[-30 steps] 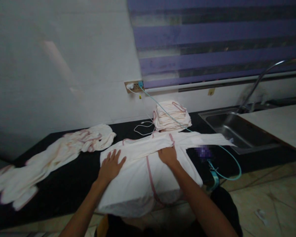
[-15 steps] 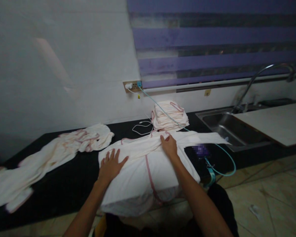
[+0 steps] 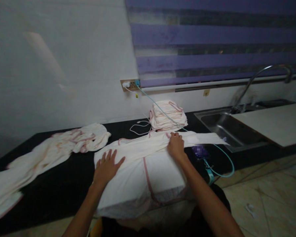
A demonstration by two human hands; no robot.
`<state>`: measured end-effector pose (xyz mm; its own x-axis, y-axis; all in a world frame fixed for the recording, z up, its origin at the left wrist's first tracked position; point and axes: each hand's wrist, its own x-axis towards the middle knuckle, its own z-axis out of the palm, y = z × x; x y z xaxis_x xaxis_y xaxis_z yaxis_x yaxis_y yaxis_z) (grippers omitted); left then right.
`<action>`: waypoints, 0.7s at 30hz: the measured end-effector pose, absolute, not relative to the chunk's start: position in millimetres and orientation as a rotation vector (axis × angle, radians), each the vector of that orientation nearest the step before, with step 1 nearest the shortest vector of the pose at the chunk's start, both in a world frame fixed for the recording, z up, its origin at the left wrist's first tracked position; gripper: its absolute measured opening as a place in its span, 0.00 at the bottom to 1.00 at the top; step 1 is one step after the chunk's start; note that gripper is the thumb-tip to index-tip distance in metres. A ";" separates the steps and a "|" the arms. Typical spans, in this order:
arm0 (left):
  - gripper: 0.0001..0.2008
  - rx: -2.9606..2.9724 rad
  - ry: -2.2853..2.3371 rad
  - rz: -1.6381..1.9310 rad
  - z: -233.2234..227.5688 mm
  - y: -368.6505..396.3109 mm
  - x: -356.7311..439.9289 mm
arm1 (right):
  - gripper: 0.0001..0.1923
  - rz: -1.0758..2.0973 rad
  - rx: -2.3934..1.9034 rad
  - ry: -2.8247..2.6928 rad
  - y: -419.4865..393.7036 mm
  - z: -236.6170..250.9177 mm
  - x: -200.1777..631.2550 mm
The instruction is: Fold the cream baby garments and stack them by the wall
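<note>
A white garment with pink trim point(image 3: 133, 187) is spread over the dark counter, its lower part hanging past the front edge. One sleeve point(image 3: 208, 138) stretches out to the right. My left hand point(image 3: 106, 168) lies flat on the garment's left side, fingers spread. Near the sleeve's shoulder end, my right hand point(image 3: 176, 144) has its fingers curled onto the folded cloth, gripping it; the fingertips are partly hidden. Just beyond stands a stack of folded white garments point(image 3: 167, 115). More unfolded white cloth with pink edging point(image 3: 49, 151) lies heaped at the left.
A phone point(image 3: 199, 151) with a teal cable point(image 3: 233, 164) lies right of the garment. Farther right are a steel sink point(image 3: 219, 125), a curved faucet point(image 3: 249, 82) and a pale board point(image 3: 273, 121). A wall socket point(image 3: 130, 85) holds two plugs, and a white cable point(image 3: 135, 131) trails behind.
My right hand has moved a little to the right, and the cloth fold under it now lies flatter along the garment's upper part. My left hand stays spread on the cloth. The view has shifted slightly.
</note>
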<state>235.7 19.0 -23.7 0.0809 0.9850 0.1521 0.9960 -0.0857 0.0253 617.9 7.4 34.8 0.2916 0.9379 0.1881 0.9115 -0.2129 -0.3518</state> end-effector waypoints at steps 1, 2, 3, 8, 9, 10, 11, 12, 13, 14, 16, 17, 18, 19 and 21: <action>0.37 -2.247 -2.069 -0.199 -22.7 18.6 236.2 | 0.25 0.094 -2.157 -1.678 4.4 38.0 613.5; 0.37 -2.251 -2.068 -0.201 -21.9 18.2 236.7 | 0.25 0.094 -2.126 -1.701 0.9 40.6 607.5; 0.37 -2.258 -2.063 -0.201 -21.4 17.7 237.1 | 0.26 0.091 -2.074 -1.732 -3.1 42.3 599.7; 0.38 -2.238 -2.075 -0.210 -19.8 14.5 239.7 | 0.27 0.168 -1.718 -2.004 -22.6 35.5 551.4; 0.38 -2.234 -2.080 -0.211 -19.6 13.9 240.1 | 0.27 0.198 -1.727 -2.033 -24.6 31.7 545.8; 0.38 -2.235 -2.084 -0.209 -19.4 13.5 240.4 | 0.28 0.222 -1.771 -2.044 -25.3 27.9 543.4; 0.38 -2.237 -2.087 -0.204 -19.3 13.3 240.5 | 0.28 0.237 -1.834 -2.038 -24.8 24.2 544.9; 0.38 -2.239 -2.091 -0.198 -19.3 13.3 240.4 | 0.28 0.245 -1.897 -2.025 -23.0 21.2 550.5; 0.38 -2.235 -2.096 -0.193 -19.4 13.6 240.1 | 0.27 0.251 -1.944 -2.012 -20.2 19.2 560.1; 0.39 -2.232 -2.100 -0.191 -19.7 14.0 239.5 | 0.26 0.257 -1.965 -2.002 -16.7 18.5 573.7; 0.38 -2.233 -2.099 -0.199 -20.3 15.2 237.9 | 0.22 0.279 -1.939 -1.999 -9.3 21.7 610.9; 0.37 -2.243 -2.091 -0.207 -20.7 15.7 236.9 | 0.19 0.292 -1.890 -1.996 -6.3 25.8 633.7; 0.36 -2.258 -2.078 -0.217 -21.1 16.1 236.0 | 0.17 0.285 -1.882 -1.978 -4.2 31.3 658.7; 0.35 -2.273 -2.063 -0.228 -21.4 16.4 235.2 | 0.17 0.265 -1.902 -1.938 -3.3 38.0 685.2; 0.34 -2.288 -2.043 -0.244 -22.0 16.6 234.4 | 0.16 0.220 -1.979 -1.814 -5.2 53.4 740.6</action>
<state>234.4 16.6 -22.0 0.1066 0.9813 0.1604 0.9915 -0.1171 0.0574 740.6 -5.2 53.4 0.1249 0.9761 0.1779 0.9053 -0.0387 -0.4229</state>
